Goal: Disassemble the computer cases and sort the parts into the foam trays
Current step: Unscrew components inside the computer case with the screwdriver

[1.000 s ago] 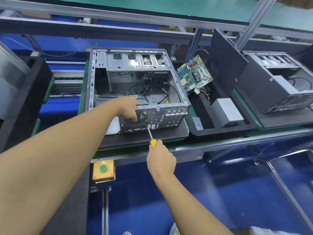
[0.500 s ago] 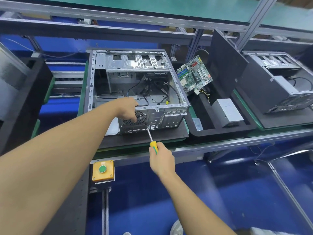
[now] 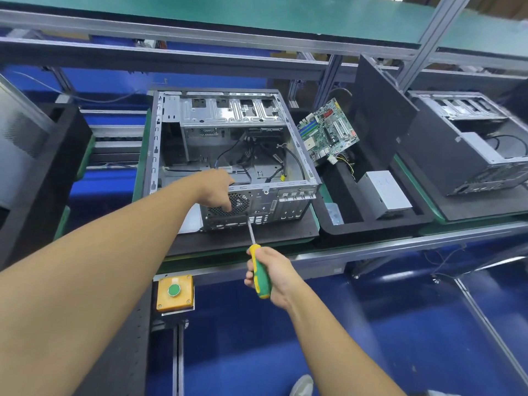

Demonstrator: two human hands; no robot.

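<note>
An open grey computer case lies on a black foam pad, its rear panel facing me. My left hand grips the top edge of that rear panel, fingers curled down over the fan grille. My right hand holds a green and yellow screwdriver. Its tip touches the rear panel just below the grille. Loose cables lie inside the case. To the right, a black foam tray holds a green motherboard leaning up and a white power supply.
A dark side panel stands at the tray's right side. Another opened case lies at the far right. A tall black foam block stands at the left. A yellow box with a green button hangs below the bench edge.
My right hand has dropped slightly toward me, showing more of the screwdriver handle; the tip stays on the rear panel. My left hand has not moved.
</note>
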